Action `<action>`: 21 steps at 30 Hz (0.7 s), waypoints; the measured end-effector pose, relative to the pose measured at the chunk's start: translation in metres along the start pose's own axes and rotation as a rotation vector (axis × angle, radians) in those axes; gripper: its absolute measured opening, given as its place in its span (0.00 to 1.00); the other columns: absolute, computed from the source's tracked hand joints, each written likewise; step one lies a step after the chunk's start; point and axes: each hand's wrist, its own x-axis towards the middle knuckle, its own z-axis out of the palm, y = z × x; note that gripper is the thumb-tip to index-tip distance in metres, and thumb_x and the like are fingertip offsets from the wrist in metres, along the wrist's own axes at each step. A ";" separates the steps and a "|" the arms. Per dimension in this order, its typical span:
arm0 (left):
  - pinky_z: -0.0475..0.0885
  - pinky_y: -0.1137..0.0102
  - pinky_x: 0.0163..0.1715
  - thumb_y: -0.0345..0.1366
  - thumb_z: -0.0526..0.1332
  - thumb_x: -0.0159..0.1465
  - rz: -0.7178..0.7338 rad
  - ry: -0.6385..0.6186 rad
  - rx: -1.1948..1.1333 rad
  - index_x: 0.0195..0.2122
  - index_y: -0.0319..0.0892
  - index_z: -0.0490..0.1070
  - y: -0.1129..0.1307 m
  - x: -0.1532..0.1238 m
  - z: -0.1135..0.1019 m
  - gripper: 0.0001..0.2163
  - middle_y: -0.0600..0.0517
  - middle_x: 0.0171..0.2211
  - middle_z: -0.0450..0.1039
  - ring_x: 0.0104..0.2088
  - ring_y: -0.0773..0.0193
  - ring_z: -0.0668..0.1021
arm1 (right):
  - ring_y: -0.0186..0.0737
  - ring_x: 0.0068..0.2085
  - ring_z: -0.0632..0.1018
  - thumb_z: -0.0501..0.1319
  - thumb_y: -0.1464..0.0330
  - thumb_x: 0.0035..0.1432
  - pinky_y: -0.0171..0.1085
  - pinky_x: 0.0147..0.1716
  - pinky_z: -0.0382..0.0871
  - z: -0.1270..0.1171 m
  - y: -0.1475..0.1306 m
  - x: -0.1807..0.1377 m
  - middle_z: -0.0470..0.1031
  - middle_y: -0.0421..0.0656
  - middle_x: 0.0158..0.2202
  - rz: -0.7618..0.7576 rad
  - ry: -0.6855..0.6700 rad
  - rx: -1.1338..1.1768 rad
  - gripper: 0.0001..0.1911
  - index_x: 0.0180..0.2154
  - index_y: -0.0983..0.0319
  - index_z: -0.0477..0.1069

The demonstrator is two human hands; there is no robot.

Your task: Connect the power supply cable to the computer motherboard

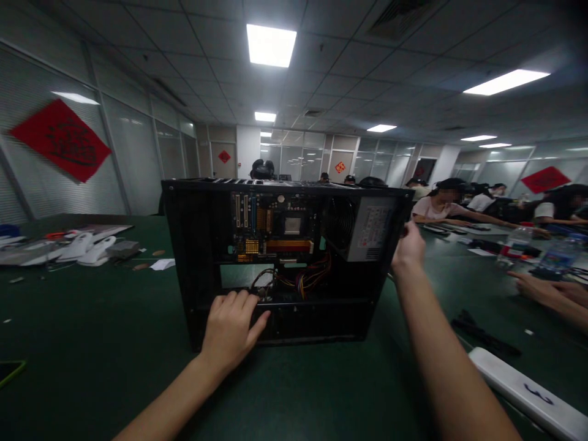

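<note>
A black computer case [294,321] stands on the green table in front of me, its open side facing me. Inside it I see a motherboard [294,225], a power supply [371,229] at the upper right and a bundle of coloured cables [303,278] below. My left hand [232,321] curls its fingers over the inner rail near the case's lower left, the thumb stretched along it. At the right edge of the case, my right hand [408,248] is closed around the side; its fingertips are hidden behind the panel.
White plastic bags [92,248] and scraps lie on the table's left. A green-edged phone-like object [11,370] is at the left edge. To the right are a white power strip [528,392], a black cable [484,334], bottles [517,245] and another person's hands [546,291].
</note>
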 end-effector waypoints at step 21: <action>0.63 0.58 0.41 0.40 0.53 0.70 0.005 -0.009 -0.049 0.45 0.40 0.73 -0.001 0.000 -0.002 0.13 0.46 0.39 0.76 0.39 0.53 0.74 | 0.51 0.46 0.79 0.53 0.56 0.67 0.40 0.45 0.68 0.067 0.037 -0.119 0.79 0.56 0.46 0.071 -1.404 -1.310 0.22 0.44 0.65 0.78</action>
